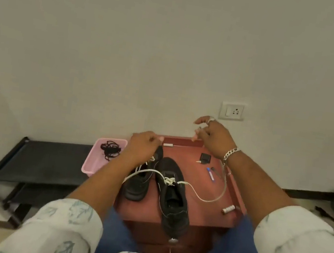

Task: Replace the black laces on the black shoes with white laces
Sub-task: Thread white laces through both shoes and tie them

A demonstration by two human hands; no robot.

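Observation:
Two black shoes stand on a red-brown cabinet top (pixel 198 215): the right shoe (pixel 173 205) in the middle, the left shoe (pixel 139 185) beside it. A white lace (pixel 211 200) crosses the right shoe's eyelets. One end of it curves right and rises toward my right hand (pixel 212 135), which is held high near the wall with curled fingers that seem to pinch it. The other end runs left under my forearm toward my left hand (pixel 144 144), curled into a fist above the left shoe. White lacing also shows on the left shoe. The removed black laces (pixel 109 149) lie in a pink basket (pixel 90 166).
On the cabinet top lie a small black square item (pixel 205 157), a blue pen (pixel 211 174), a small cylinder (pixel 228 209) and a white piece (pixel 167 145). A black rack (pixel 37 163) stands low at the left. A wall socket (pixel 232 111) sits behind the hands.

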